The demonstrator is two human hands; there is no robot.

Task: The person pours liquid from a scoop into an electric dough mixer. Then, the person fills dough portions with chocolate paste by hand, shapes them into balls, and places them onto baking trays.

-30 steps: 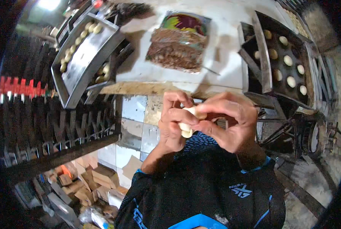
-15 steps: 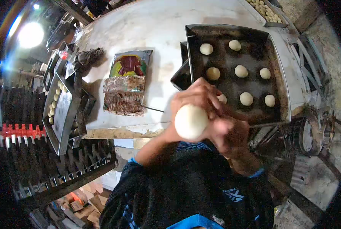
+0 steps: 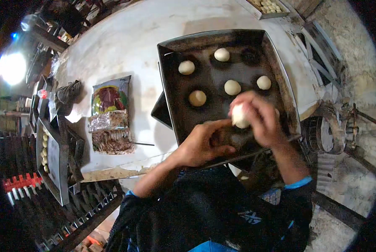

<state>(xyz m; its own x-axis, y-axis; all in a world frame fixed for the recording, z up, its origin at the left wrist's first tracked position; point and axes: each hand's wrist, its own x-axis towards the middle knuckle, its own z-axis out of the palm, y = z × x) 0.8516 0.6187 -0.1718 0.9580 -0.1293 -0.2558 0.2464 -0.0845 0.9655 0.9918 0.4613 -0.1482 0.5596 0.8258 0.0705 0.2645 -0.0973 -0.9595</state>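
Fingers [image 3: 259, 110] of right hand [image 3: 265, 125] pinching dough ball [image 3: 240, 116] at tips | left hand [image 3: 201, 143]: thumb spread from fingers

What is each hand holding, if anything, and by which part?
The right hand holds a pale dough ball by its right side in the picture; blur hides the exact contact. The left hand holds nothing visible.

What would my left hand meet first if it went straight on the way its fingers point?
Probably the dough ball in your right hand, just ahead of your left hand, though one view leaves it unclear whether they're level.
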